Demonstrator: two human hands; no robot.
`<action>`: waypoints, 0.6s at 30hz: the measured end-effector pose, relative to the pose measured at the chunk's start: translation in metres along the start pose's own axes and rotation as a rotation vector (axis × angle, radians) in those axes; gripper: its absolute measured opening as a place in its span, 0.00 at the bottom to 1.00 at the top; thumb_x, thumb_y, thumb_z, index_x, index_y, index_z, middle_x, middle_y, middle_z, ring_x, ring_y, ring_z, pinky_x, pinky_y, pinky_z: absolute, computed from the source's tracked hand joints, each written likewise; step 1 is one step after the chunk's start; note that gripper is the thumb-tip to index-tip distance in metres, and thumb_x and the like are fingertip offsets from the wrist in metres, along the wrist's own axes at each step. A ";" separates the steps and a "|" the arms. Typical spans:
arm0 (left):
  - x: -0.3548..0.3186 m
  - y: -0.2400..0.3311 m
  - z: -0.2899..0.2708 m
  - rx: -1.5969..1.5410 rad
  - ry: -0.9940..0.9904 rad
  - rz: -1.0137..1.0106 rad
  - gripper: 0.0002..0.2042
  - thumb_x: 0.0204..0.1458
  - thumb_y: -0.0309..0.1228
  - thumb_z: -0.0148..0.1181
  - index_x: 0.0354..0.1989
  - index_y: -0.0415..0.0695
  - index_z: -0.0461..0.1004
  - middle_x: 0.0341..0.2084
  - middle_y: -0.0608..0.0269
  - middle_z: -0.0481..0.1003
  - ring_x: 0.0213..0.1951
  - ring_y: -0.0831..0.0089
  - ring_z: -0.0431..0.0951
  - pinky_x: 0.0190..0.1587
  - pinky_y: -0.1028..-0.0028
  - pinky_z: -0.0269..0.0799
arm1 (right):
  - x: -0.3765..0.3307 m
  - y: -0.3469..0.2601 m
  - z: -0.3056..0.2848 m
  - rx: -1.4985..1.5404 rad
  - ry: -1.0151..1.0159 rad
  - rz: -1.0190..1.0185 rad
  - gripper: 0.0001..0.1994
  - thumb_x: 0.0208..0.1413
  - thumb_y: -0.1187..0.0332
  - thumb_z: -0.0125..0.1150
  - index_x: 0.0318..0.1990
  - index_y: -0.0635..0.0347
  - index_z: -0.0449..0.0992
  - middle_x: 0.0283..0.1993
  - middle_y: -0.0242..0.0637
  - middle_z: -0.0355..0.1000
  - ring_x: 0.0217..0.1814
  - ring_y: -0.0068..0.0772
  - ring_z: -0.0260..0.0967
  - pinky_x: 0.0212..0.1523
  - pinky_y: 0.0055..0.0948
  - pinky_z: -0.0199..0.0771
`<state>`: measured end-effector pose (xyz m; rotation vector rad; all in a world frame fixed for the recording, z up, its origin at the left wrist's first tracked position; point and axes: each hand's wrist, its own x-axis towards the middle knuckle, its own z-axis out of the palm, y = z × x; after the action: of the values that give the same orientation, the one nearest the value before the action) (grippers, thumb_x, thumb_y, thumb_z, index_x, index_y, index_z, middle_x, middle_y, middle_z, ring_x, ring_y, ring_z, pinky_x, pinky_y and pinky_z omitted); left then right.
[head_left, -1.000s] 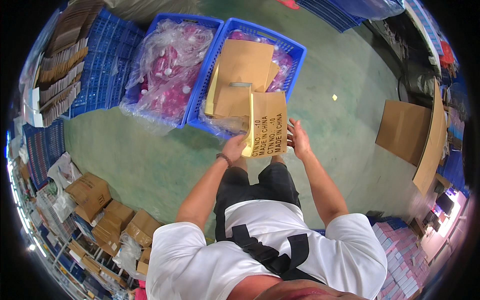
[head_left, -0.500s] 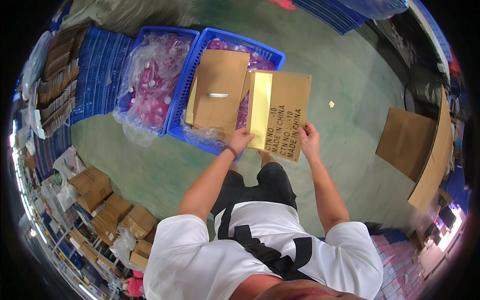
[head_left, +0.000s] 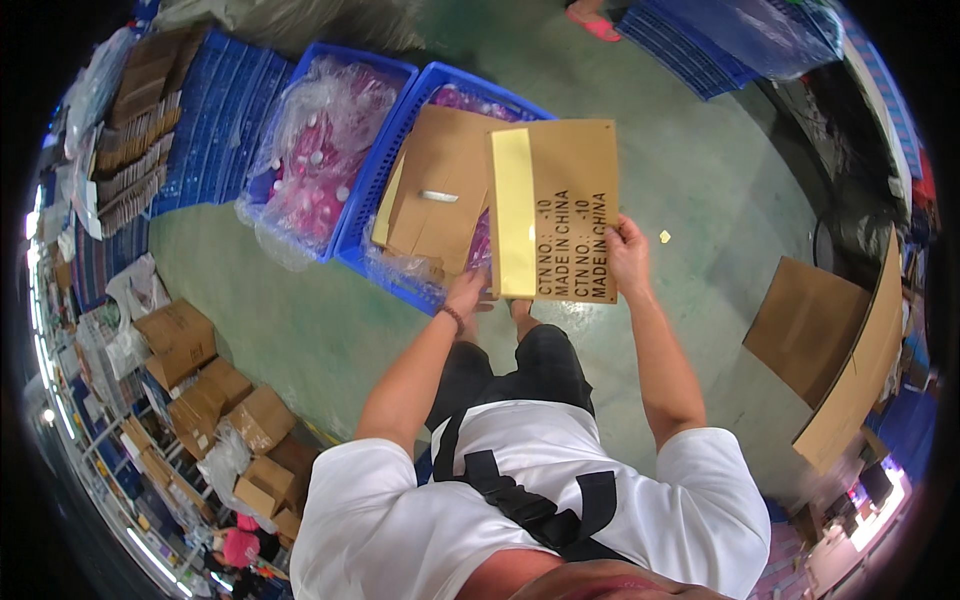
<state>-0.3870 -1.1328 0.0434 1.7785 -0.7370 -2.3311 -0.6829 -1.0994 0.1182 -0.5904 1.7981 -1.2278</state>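
Observation:
My right hand (head_left: 628,258) grips the right edge of a flat brown board (head_left: 570,160), holding it up before me. The board bears dark lettering and a pale yellow strip along its left side. Beside the board's lower left corner is my left hand (head_left: 466,292), its fingers apart and off the board. That hand is over the near rim of a blue plastic crate (head_left: 372,262). Inside the crate lie flat brown cardboard pieces (head_left: 440,165), a small silvery strip (head_left: 438,196) on top, over pink items in clear plastic; the board hides part of this.
A second blue crate (head_left: 262,222) at the left holds pink bottles under clear film. Folded cardboard and blue crates (head_left: 225,120) are stacked farther left. Cartons (head_left: 210,400) stand at lower left, large cardboard sheets (head_left: 805,325) at right. Someone's pink-shod foot (head_left: 596,22) shows at the top.
My left hand has let go of the board and moved slightly down and left. The board now hangs from my right hand alone, a little higher. A foot has come into view at the top.

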 end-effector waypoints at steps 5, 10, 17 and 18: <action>-0.031 0.029 0.011 -0.539 -0.401 0.082 0.27 0.57 0.50 0.45 0.61 0.46 0.58 0.57 0.61 0.64 0.58 0.65 0.63 0.61 0.63 0.57 | -0.039 0.002 -0.009 0.060 -0.061 0.040 0.11 0.55 0.77 0.48 0.45 0.66 0.72 0.40 0.34 0.74 0.41 0.24 0.68 0.45 0.26 0.69; -0.043 0.064 0.045 -0.388 -0.535 0.129 0.22 0.55 0.41 0.54 0.54 0.41 0.63 0.49 0.59 0.70 0.49 0.63 0.72 0.50 0.62 0.71 | -0.099 -0.011 -0.046 0.064 -0.046 0.124 0.12 0.55 0.75 0.49 0.46 0.66 0.71 0.40 0.36 0.73 0.42 0.25 0.68 0.45 0.27 0.68; -0.075 0.059 0.099 0.058 -0.444 0.183 0.15 0.56 0.33 0.54 0.46 0.34 0.69 0.39 0.55 0.75 0.38 0.66 0.77 0.42 0.66 0.75 | -0.193 0.003 -0.071 0.169 0.217 0.071 0.13 0.55 0.72 0.51 0.47 0.67 0.70 0.38 0.35 0.73 0.39 0.23 0.68 0.42 0.25 0.69; -0.079 0.057 0.105 0.117 -0.415 0.175 0.15 0.56 0.33 0.54 0.46 0.34 0.69 0.39 0.55 0.75 0.38 0.65 0.77 0.42 0.66 0.75 | -0.205 0.004 -0.074 0.209 0.247 0.094 0.13 0.55 0.72 0.52 0.48 0.67 0.70 0.38 0.35 0.73 0.39 0.23 0.68 0.42 0.25 0.69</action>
<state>-0.4724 -1.1206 0.1584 1.2117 -1.0554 -2.6048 -0.6388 -0.9045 0.2044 -0.2408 1.8445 -1.4509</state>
